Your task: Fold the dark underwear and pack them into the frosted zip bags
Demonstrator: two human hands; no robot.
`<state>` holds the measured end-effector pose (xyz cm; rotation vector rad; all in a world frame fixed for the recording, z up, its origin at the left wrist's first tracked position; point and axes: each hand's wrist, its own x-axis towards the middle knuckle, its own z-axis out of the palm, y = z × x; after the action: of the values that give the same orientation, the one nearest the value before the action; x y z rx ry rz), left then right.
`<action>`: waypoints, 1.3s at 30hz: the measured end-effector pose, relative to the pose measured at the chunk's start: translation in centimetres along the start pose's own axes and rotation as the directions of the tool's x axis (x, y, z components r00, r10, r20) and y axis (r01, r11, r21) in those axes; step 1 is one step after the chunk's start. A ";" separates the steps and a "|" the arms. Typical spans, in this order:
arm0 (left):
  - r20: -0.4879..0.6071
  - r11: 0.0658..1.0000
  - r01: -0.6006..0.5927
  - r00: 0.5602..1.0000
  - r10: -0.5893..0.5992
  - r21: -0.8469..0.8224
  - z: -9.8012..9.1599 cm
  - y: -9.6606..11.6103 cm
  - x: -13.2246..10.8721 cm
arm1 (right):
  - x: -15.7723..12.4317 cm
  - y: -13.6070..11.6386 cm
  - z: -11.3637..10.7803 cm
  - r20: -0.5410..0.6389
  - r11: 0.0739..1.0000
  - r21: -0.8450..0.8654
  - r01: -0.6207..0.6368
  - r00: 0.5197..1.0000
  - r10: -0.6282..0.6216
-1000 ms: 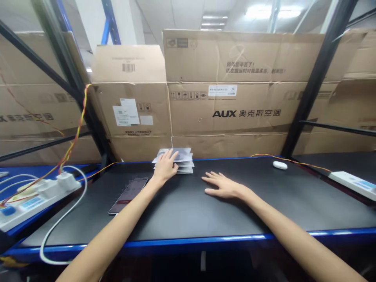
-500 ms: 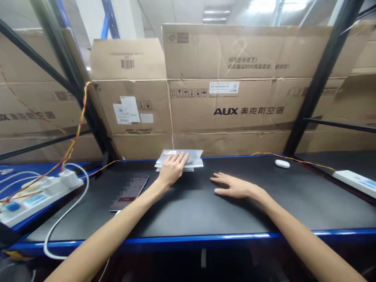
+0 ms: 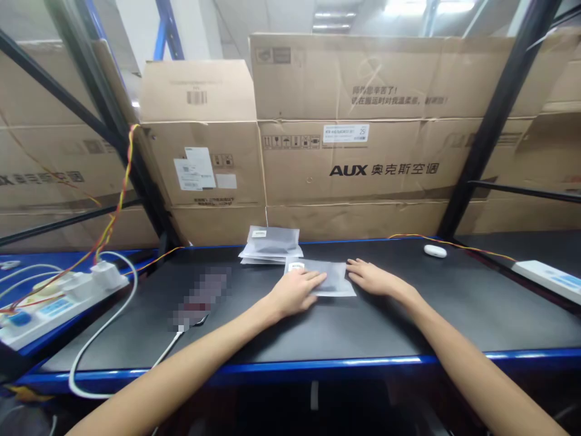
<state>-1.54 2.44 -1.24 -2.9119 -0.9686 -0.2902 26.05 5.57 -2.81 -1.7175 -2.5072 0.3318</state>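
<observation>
- Where the left hand (image 3: 293, 293) was on the pile (image 3: 272, 243) half a second ago, it now lies across a single packet (image 3: 333, 277), moved down and right to the centre of the frame.
- So one packet is off the pile and between the hands; the rest sits just beyond it, up and left, and whether their edges touch is unclear.
- The left fingers stretch over the packet, thumb by its near edge; I cannot tell if they pinch it.
- The right hand (image 3: 374, 278) has come in to the packet's right edge, palm down, open, gripping nothing.
- On the black table (image 3: 290, 339), a pixelated phone (image 3: 204, 297) lies left of centre, a small white case (image 3: 435, 251) towards the right.
- Cardboard (image 3: 385, 200) stands behind; a power strip (image 3: 551, 281) sits at the right edge, ceiling lights (image 3: 429, 7) at the top.
</observation>
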 end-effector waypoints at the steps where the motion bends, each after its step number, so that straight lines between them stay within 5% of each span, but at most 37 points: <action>1: -0.008 0.999 -0.025 1.000 0.025 -0.048 -0.3 -0.2 -0.2 | 0.0 0.1 0.0 -0.014 1.000 0.002 -0.002 1.000 0.002; 5: -0.010 0.969 -0.186 0.982 0.187 -0.163 -2.0 -1.1 -2.1 | -0.1 0.5 -0.1 -0.089 1.000 0.027 0.013 0.996 -0.010; 9: -0.051 0.968 -0.220 0.975 0.215 -0.120 -3.0 -3.3 -4.7 | -0.2 0.1 -0.4 -0.190 0.998 0.064 0.000 0.982 0.012; 14: -0.174 0.969 -0.234 0.954 0.244 0.077 -1.6 -5.9 -6.3 | -0.3 -2.6 -0.1 -0.313 0.981 0.091 0.170 0.940 -0.134; 18: -0.237 0.925 -0.313 0.902 0.361 0.217 -0.2 -6.6 -6.3 | -0.9 -5.3 0.5 -0.285 0.933 0.046 0.356 0.900 -0.330; 24: -0.251 0.911 -0.304 0.892 0.375 0.279 0.2 -6.3 -6.4 | -1.4 -6.8 0.8 -0.303 0.911 -0.107 0.399 0.859 -0.412; 32: -0.261 0.905 -0.306 0.885 0.385 0.296 0.0 -5.8 -6.0 | -2.0 -11.1 2.7 -0.416 0.716 -0.331 0.615 0.586 -0.695; 39: -0.320 0.933 -0.300 0.880 0.351 0.198 0.4 -5.9 -5.9 | -0.3 -12.9 4.2 -0.463 0.666 -0.553 0.501 0.481 -0.745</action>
<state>-9.70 3.74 -2.78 -2.6944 -0.4156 -0.6596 13.61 0.31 -4.02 -0.5822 -2.4361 -0.7128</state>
